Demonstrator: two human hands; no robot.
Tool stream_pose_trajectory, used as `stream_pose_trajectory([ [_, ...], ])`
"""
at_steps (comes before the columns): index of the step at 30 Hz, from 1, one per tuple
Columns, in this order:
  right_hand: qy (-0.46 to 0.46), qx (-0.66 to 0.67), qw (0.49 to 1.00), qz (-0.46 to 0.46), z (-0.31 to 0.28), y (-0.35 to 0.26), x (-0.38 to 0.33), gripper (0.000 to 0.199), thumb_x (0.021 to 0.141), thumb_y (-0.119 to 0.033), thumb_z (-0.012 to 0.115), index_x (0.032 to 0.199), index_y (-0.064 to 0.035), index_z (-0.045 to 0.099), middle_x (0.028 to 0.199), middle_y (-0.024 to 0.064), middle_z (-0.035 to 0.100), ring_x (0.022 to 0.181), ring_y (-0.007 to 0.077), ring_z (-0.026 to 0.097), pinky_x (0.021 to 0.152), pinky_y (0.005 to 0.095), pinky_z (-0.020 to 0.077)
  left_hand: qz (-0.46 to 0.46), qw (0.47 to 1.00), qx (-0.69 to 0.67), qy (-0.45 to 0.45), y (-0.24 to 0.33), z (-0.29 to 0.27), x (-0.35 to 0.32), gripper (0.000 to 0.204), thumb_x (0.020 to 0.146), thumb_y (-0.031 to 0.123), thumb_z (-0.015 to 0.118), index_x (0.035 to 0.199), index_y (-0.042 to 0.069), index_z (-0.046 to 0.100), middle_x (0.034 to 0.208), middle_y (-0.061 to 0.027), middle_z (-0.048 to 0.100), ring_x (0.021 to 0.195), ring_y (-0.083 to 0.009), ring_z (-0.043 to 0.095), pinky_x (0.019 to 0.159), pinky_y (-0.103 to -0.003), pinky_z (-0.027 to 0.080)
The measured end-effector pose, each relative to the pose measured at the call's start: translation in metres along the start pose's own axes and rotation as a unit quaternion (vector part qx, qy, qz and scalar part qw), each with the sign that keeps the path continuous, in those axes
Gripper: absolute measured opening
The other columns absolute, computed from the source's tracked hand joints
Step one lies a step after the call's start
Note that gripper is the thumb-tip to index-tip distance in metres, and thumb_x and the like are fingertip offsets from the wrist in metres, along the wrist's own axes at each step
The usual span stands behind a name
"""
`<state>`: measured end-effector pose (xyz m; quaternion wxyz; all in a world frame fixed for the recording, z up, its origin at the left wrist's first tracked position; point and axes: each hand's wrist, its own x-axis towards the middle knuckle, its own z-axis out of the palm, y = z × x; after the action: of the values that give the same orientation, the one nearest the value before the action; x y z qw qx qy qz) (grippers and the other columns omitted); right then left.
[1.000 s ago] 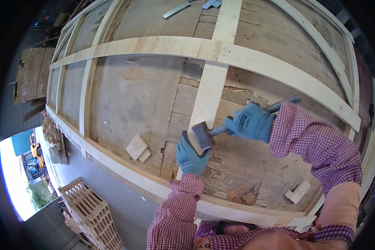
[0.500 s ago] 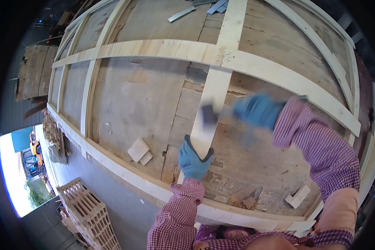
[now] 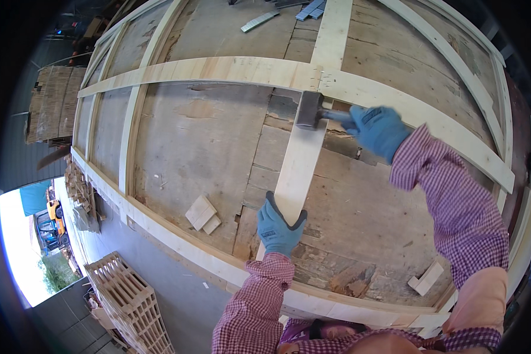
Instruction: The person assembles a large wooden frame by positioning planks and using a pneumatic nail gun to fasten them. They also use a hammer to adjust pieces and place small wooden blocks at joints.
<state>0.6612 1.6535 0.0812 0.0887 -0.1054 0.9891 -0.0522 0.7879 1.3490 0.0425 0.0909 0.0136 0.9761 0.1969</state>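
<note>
In a blue glove, my right hand (image 3: 379, 131) is closed round the handle of a hammer (image 3: 310, 111). The dark, blocky hammer head lies over the upper end of a pale wooden board (image 3: 298, 168), close to where it meets a long cross board (image 3: 248, 71). Lower down, my gloved left hand (image 3: 280, 229) grips that same pale board, thumb on one edge and fingers on the other. These boards belong to a large wooden frame (image 3: 177, 236) laid on a worn plywood surface (image 3: 189, 141).
Small wood blocks (image 3: 202, 213) lie inside the frame at left, and another offcut (image 3: 426, 278) at lower right. Strips of staples (image 3: 310, 10) rest at the top. Slatted wooden pieces (image 3: 127, 301) are stacked on the floor at left. A yellow forklift (image 3: 54, 221) stands outside the doorway.
My right hand has swung the hammer up and forward, from above the middle of the board to its upper end. My left hand stays gripped on the board.
</note>
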Motion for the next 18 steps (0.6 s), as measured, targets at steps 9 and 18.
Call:
stream_pose_trajectory([
  [9,-0.141,0.018,0.99,0.003,-0.023,-0.014,-0.002,0.03,0.093,-0.039,0.049,0.095,-0.0097,0.055,0.074,0.0107,0.066,0.063,0.0262,0.065,0.055,0.041,0.05,-0.005,1.0,0.004,-0.003,-0.004,0.001,-0.003,0.098,0.069,0.039,0.077,0.14,-0.002,0.024,0.118,-0.0222,0.047,0.11,-0.039,0.045,0.094,-0.047,0.039],
  [18,-0.156,-0.05,0.983,-0.088,-0.026,-0.011,-0.016,0.035,0.092,-0.041,0.047,0.097,-0.0065,0.055,0.072,0.0095,0.065,0.065,0.0257,0.065,0.054,0.0402,0.0497,-0.011,1.0,-0.002,-0.006,0.0,-0.001,-0.001,0.097,0.069,0.041,0.075,0.14,-0.003,0.026,0.122,-0.0229,0.047,0.112,-0.0389,0.045,0.095,-0.047,0.039],
])
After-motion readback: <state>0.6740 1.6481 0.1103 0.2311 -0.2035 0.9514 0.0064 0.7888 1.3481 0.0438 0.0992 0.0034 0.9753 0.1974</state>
